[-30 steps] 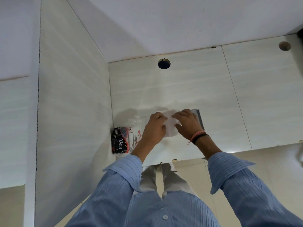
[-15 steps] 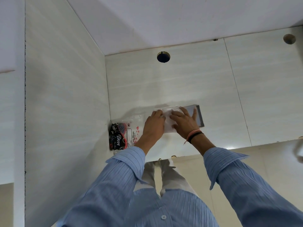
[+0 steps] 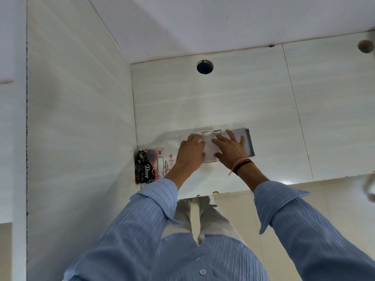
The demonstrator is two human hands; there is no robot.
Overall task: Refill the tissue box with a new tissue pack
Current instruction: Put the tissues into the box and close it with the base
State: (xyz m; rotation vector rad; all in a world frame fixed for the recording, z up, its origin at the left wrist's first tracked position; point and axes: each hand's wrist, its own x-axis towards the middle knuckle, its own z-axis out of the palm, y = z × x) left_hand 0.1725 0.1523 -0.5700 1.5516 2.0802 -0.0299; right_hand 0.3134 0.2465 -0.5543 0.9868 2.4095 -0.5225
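Note:
A white tissue stack (image 3: 210,144) lies in the left part of the steel-rimmed tissue box (image 3: 248,141), which is sunk into the pale counter. My left hand (image 3: 189,152) curls its fingers over the stack's left edge. My right hand (image 3: 230,152) lies flat on the stack's right side with its fingers spread, reaching over the box's uncovered part. Left of my hands lies the clear plastic wrapper (image 3: 160,159) with a black and red Dove label, against the side wall.
A tiled side wall (image 3: 81,118) closes the counter on the left. A round dark hole (image 3: 205,66) sits in the counter beyond the box, another hole (image 3: 365,46) at the far right. The counter's near edge (image 3: 284,184) runs below my wrists.
The tissue stack has gone from being held above the opening to lying inside the box. My right hand has flattened and spread its fingers over it.

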